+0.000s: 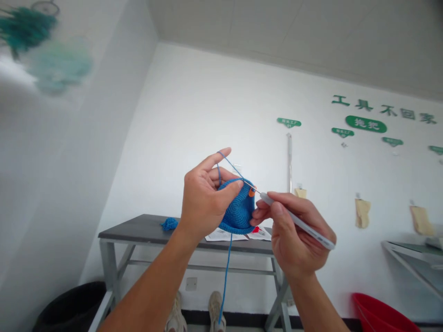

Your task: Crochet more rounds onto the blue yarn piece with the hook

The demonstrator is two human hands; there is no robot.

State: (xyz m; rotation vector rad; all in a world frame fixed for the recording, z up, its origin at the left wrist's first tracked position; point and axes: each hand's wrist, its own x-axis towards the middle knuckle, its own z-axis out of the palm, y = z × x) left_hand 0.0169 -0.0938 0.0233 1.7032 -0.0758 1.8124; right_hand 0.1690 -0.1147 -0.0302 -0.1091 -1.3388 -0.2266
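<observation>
My left hand (209,196) pinches the upper edge of a round blue crochet piece (238,210) between thumb and fingers. Its raised index finger carries a strand of blue yarn (230,162) running down to that edge. In my right hand (297,230) is a crochet hook (306,226) with a pale grey handle, held like a pen. The hook's thin metal shaft reaches the piece's top edge, close to my left thumb; the tip is hard to make out. An orange stitch marker (252,191) sits on the right side of the piece. A yarn tail (226,272) hangs below.
Behind my hands stands a dark-topped table (138,227) with a blue yarn bundle (169,224), printed sheets (221,235) and a small red item (256,229). A black bin (71,306) is low left, a red bucket (380,313) low right. A mop pole (290,161) hangs on the wall.
</observation>
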